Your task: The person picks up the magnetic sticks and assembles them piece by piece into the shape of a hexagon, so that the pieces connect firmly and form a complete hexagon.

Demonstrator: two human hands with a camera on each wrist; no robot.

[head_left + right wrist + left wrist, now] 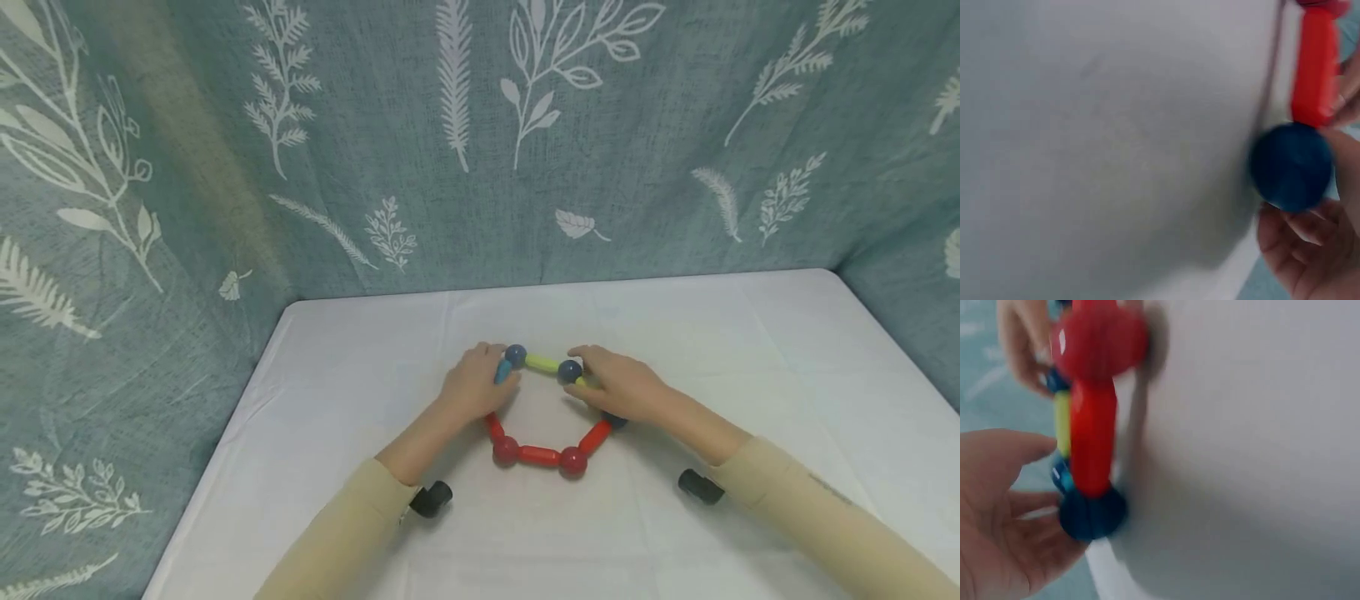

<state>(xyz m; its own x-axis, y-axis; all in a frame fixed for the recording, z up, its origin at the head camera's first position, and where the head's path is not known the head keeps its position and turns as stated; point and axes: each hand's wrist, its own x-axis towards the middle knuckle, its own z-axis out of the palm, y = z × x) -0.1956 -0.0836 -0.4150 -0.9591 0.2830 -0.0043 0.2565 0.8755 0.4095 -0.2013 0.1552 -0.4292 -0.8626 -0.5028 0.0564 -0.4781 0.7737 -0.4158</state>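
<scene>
A six-sided ring of magnetic building rods and balls lies over the white table in the head view. Two red balls (573, 461) and red rods (538, 456) form its near side; dark blue balls (516, 356) and a yellow-green rod (542, 363) form the far side. My left hand (474, 385) grips the ring's left side, thumb and fingers about a blue rod (502, 371). At the right, my right hand (622, 383) holds the ring by another yellow-green rod (582, 382). In the right wrist view a blue ball (1291, 167) sits close to that hand's fingers.
White cloth covers the table (750, 358). A blue-green curtain (420, 125) with white leaf prints hangs behind and at the sides. Black wrist cameras (431, 500) show below both forearms.
</scene>
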